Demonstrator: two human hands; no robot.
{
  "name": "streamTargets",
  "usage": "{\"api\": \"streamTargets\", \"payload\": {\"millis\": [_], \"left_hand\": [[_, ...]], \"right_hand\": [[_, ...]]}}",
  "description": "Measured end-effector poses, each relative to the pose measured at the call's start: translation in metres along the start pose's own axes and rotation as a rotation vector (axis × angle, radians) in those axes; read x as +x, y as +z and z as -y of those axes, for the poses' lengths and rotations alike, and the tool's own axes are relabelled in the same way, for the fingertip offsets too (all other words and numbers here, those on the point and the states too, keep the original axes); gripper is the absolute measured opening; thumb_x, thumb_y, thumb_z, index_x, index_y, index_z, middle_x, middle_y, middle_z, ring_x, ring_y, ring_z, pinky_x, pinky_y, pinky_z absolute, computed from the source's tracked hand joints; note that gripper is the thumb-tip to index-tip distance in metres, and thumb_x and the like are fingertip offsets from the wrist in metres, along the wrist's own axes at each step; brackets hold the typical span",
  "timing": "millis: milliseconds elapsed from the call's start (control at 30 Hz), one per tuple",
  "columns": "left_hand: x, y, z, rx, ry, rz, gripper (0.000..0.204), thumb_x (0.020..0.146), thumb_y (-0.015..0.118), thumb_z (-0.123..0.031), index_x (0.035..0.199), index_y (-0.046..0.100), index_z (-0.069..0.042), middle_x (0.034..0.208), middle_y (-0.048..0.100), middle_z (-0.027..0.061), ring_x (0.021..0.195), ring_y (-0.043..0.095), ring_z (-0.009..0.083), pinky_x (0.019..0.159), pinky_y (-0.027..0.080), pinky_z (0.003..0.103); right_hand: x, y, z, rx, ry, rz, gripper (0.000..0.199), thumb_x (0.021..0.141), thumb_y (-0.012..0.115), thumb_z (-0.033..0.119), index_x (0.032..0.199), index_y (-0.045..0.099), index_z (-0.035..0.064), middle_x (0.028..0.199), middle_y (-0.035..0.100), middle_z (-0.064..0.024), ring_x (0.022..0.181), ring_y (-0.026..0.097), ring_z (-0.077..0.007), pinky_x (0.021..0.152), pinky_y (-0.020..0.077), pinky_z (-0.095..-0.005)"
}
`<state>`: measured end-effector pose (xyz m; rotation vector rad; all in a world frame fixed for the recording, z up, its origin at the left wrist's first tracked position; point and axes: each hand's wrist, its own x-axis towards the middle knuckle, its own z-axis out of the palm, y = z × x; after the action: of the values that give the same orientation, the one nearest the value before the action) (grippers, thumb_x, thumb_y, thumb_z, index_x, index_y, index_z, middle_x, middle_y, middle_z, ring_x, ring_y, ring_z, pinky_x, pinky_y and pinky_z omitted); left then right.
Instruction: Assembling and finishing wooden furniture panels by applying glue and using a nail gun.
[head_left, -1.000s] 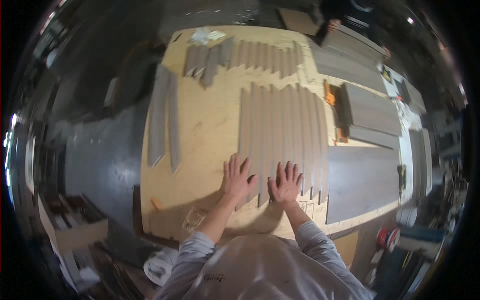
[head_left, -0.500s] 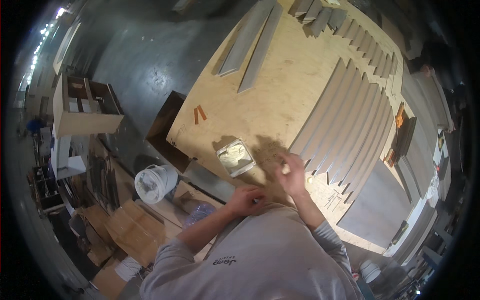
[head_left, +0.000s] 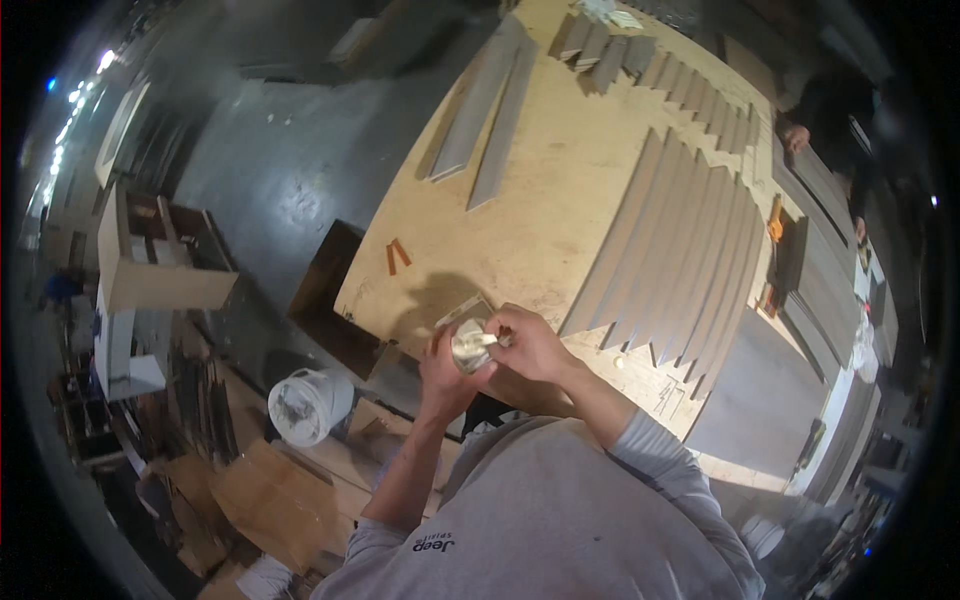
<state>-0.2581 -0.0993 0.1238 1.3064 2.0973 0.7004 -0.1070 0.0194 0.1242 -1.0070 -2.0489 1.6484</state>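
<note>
My left hand (head_left: 446, 370) is wrapped round a small tub (head_left: 468, 346) with pale yellow, paste-like stuff in it, raised over the near edge of the table. At its rim my right hand (head_left: 530, 342) pinches a short, pale-tipped thing (head_left: 492, 340); its kind is too small to make out. Just beyond the fingers a pale square edge (head_left: 465, 311) shows, and I cannot tell whether it belongs to the tub. To the right of my hands, grey-brown boards (head_left: 660, 250) with angled ends lie side by side on the plywood table (head_left: 540, 235).
Two small orange-brown strips (head_left: 398, 257) lie near the table's left edge. Long boards (head_left: 475, 110) and shorter pieces (head_left: 700, 95) lie farther off. A white bucket (head_left: 308, 405) stands at lower left, near cardboard (head_left: 275, 500). Another person's hand (head_left: 796, 138) is at far right.
Both hands have come together over the table's near edge. The left has taken hold of a tub, and the right has moved left to its rim. The view has shifted slightly.
</note>
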Motion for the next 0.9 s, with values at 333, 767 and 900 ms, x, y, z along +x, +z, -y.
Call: {"api": "streamTargets", "payload": {"millis": [333,767,900], "left_hand": [[0.049,0.086,-0.095,-0.816,-0.028,0.684,0.027,0.101,0.051,-0.004,0.127,0.059,-0.004,0.111,0.065,0.0019,0.101,0.061,0.0141,0.081,0.051,0.030],[0.018,0.175,-0.209,-0.568,0.455,1.193,0.058,0.101,0.062,-0.025,0.149,0.039,-0.001,0.136,0.056,0.0162,0.121,0.059,0.0262,0.098,0.050,0.039],[0.009,0.171,-0.224,-0.294,0.590,1.246,0.068,0.099,0.066,-0.031,0.150,0.036,0.001,0.138,0.055,0.0213,0.124,0.056,0.0299,0.103,0.047,0.040]], "right_hand": [[-0.096,-0.059,-0.005,0.003,-0.065,-0.831,0.042,0.100,0.065,0.015,0.140,0.056,0.0060,0.131,0.060,-0.0119,0.116,0.061,-0.0253,0.099,0.0507,-0.0396],[-0.211,-0.085,-0.033,0.401,0.056,-1.084,0.085,0.101,0.064,0.041,0.163,0.019,0.0037,0.142,0.052,-0.0159,0.131,0.051,-0.0254,0.111,0.0396,-0.0354],[-0.227,-0.102,-0.049,0.464,0.011,-1.041,0.076,0.101,0.065,0.040,0.158,0.030,0.0052,0.139,0.056,-0.0134,0.127,0.053,-0.0220,0.106,0.0434,-0.0347]]}}
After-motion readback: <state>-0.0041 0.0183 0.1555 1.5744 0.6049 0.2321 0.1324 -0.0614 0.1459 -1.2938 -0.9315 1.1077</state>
